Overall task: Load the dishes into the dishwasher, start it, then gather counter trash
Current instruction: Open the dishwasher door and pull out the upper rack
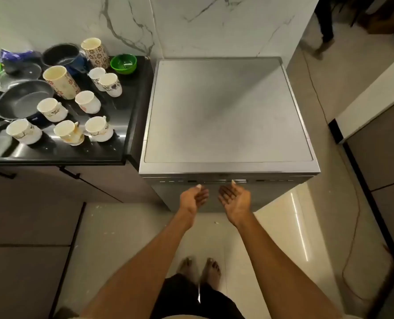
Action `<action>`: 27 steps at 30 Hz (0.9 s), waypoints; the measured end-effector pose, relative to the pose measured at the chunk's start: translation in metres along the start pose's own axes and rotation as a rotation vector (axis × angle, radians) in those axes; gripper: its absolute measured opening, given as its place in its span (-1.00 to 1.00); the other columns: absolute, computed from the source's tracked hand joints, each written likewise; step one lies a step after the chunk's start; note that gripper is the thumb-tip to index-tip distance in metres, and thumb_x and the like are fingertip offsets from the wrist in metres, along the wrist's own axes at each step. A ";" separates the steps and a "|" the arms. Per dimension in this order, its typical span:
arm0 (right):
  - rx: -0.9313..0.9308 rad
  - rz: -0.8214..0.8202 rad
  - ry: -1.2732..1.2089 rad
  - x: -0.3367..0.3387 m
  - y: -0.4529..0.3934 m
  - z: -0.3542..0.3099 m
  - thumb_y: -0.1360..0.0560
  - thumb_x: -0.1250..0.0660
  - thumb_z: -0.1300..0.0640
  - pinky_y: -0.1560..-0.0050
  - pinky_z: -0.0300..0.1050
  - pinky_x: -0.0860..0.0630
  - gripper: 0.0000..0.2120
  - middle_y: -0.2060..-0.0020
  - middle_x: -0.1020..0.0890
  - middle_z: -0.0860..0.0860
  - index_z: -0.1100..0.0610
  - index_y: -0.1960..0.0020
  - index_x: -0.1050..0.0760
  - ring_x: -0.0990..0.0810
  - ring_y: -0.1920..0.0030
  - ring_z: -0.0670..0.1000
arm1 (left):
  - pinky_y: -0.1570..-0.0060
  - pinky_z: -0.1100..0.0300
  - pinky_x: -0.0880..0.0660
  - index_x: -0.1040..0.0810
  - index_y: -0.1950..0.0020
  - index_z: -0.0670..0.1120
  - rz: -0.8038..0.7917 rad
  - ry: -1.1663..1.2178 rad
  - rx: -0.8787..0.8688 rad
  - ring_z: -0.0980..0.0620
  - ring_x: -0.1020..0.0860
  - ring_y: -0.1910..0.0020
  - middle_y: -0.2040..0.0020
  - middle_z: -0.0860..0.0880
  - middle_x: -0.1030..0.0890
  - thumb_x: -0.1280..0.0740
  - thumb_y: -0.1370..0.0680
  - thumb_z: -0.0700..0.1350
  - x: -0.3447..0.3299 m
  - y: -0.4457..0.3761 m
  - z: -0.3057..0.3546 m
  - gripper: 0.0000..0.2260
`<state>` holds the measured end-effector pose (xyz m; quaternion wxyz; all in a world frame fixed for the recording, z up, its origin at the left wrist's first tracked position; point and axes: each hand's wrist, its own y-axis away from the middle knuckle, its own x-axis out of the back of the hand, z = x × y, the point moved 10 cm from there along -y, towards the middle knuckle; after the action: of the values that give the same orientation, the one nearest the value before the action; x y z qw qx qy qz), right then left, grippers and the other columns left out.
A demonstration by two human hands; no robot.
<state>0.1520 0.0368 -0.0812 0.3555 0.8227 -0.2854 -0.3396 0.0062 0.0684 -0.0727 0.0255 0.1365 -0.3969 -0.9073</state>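
Two hands reach toward the front of the dishwasher, which fills the middle of the view with its door closed and its flat grey top bare. The left hand sits at about 6 o'clock from the machine's top, palm turned inward, fingers loosely curved and holding nothing. The right hand is just beside it, at its 3 o'clock, palm up, fingers relaxed, with one fingertip up at the handle strip along the door's upper edge; whether it actually touches the strip is hard to tell from this angle.

At 9 o'clock from the dishwasher lies the black counter, crowded with dishes. A green bowl stands at its far corner, nearest the machine. Two tall floral tumblers stand further left, and white mugs are scattered across the near half of the counter. A grey frying pan rests tilted at the left edge, with a dark pot behind it at 12 o'clock.

Bare feet stand on the pale tiled floor at 6 o'clock.
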 end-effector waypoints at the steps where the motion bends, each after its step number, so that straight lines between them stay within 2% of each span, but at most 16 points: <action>1: -0.015 -0.025 -0.074 0.002 -0.006 -0.002 -0.61 -0.30 0.10 -0.40 0.11 -0.41 -0.63 -0.24 -0.58 0.22 0.29 -0.33 -0.49 -0.54 -0.30 0.18 | 0.03 0.17 -0.55 -0.57 -0.05 -0.24 0.004 0.103 0.038 -0.07 -0.62 0.07 0.05 -0.18 -0.66 -0.22 -0.68 -0.14 -0.006 -0.004 -0.004 -0.80; 5: -0.026 -0.036 -0.235 0.011 -0.021 -0.016 -0.59 -0.34 0.05 -0.46 0.18 -0.36 -0.69 -0.25 -0.58 0.20 0.23 -0.23 -0.52 -0.54 -0.32 0.18 | -0.33 0.04 -0.45 -0.54 -0.09 -0.15 -0.014 0.332 0.135 -0.08 -0.59 -0.13 -0.05 -0.15 -0.63 -0.26 -0.65 -0.12 -0.027 -0.018 -0.013 -0.87; 7: -0.037 -0.023 -0.298 0.015 -0.028 -0.021 -0.59 -0.34 0.07 -0.47 0.16 -0.35 -0.67 -0.23 -0.57 0.20 0.23 -0.27 -0.49 -0.53 -0.30 0.17 | -0.38 0.03 -0.39 -0.54 -0.04 -0.13 -0.030 0.401 0.160 -0.08 -0.56 -0.15 -0.02 -0.12 -0.62 -0.26 -0.65 -0.10 -0.039 -0.022 -0.018 -0.87; 12: -0.016 -0.040 -0.277 0.010 -0.042 -0.034 -0.50 -0.43 0.01 -0.30 0.00 -0.51 -0.72 0.02 -0.64 0.10 0.17 -0.11 -0.54 -0.63 -0.07 0.07 | -0.38 0.02 -0.41 -0.55 0.00 -0.17 -0.014 0.640 0.153 -0.08 -0.56 0.00 0.07 -0.13 -0.59 -0.31 -0.64 -0.04 -0.057 -0.035 -0.015 -0.80; 16: -0.020 -0.039 -0.250 0.012 -0.052 -0.029 -0.58 -0.35 -0.01 -0.38 -0.03 -0.47 -0.65 -0.04 -0.62 0.11 0.22 -0.23 -0.49 -0.62 -0.09 0.05 | -0.30 0.07 -0.48 -0.54 -0.01 -0.20 0.032 0.667 0.114 -0.07 -0.59 -0.01 0.02 -0.16 -0.61 -0.35 -0.60 -0.05 -0.060 -0.044 -0.014 -0.79; 18: -0.026 -0.041 -0.249 0.012 -0.054 -0.025 -0.58 -0.35 -0.04 -0.37 -0.06 -0.48 -0.55 -0.10 -0.61 0.12 0.23 -0.33 -0.47 -0.59 -0.19 0.06 | -0.17 0.13 -0.54 -0.54 -0.05 -0.20 0.039 0.621 0.105 -0.04 -0.61 0.00 0.00 -0.14 -0.62 -0.36 -0.58 0.00 -0.059 -0.047 -0.018 -0.74; 20: -0.016 -0.016 -0.221 0.014 -0.056 -0.021 -0.54 -0.40 -0.11 -0.37 -0.02 -0.49 -0.45 -0.18 -0.59 0.13 0.21 -0.39 -0.46 -0.56 -0.28 0.10 | -0.01 0.17 -0.60 -0.56 -0.13 -0.19 0.066 0.556 0.106 -0.04 -0.62 -0.04 -0.08 -0.15 -0.63 -0.40 -0.52 0.11 -0.057 -0.049 -0.025 -0.61; 23: 0.014 0.030 -0.126 0.025 -0.046 -0.011 -0.37 -0.51 -0.25 -0.29 0.11 -0.56 -0.32 -0.16 -0.66 0.17 0.16 -0.30 -0.53 -0.63 -0.20 0.16 | -0.09 0.03 -0.62 -0.54 -0.23 -0.16 0.099 0.446 0.134 -0.14 -0.63 -0.14 -0.14 -0.19 -0.65 -0.48 -0.37 0.27 -0.056 -0.038 -0.045 -0.36; 27: -0.012 -0.001 -0.107 0.056 -0.020 0.005 -0.45 -0.47 -0.18 -0.29 0.16 -0.55 -0.44 -0.18 -0.64 0.23 0.16 -0.29 -0.49 -0.61 -0.22 0.22 | -0.15 0.00 -0.59 -0.50 -0.27 -0.20 0.038 0.481 0.162 -0.18 -0.61 -0.17 -0.13 -0.22 -0.64 -0.46 -0.47 0.17 -0.043 -0.008 -0.074 -0.45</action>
<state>0.1861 0.0067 -0.1194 0.3444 0.8014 -0.3016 -0.3849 0.0683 0.0276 -0.1168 0.1254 0.3428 -0.4532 -0.8133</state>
